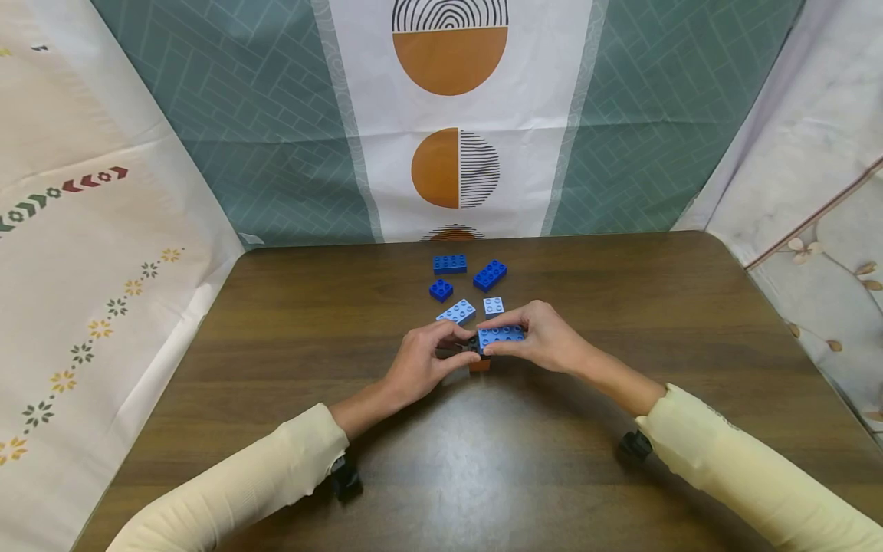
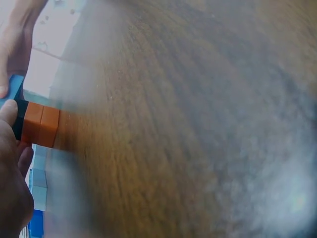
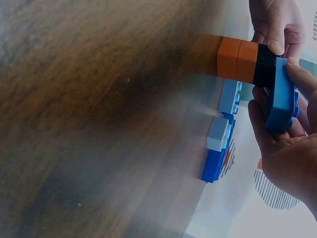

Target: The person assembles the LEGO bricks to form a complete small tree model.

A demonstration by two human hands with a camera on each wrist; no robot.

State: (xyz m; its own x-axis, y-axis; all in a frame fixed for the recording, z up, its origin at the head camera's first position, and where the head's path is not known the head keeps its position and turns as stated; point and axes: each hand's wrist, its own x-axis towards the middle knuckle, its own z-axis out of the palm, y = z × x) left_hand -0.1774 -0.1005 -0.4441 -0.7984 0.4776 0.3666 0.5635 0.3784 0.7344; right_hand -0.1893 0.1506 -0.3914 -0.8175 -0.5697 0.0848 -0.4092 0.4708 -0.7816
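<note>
A small stack stands on the table, with two orange bricks (image 3: pixel 237 59) at the bottom and a black brick (image 3: pixel 265 66) on top of them. My left hand (image 1: pixel 422 359) pinches the black brick between thumb and fingers. Across the top of the stack lies a medium-blue eight-stud brick (image 1: pixel 501 335), its longer part jutting out to the right. My right hand (image 1: pixel 548 339) grips this blue brick by its long sides, thumb at the near side and fingers at the far side. From above, the hands and the blue brick cover most of the stack.
Just behind the hands lie a light-blue long brick (image 1: pixel 457 311) and a light-blue square brick (image 1: pixel 493 306). Farther back are a dark-blue square brick (image 1: pixel 441 290) and two long blue bricks (image 1: pixel 450 264). Patterned cloth (image 1: pixel 276 153) hangs beyond the wooden table's (image 1: pixel 310 307) far edge.
</note>
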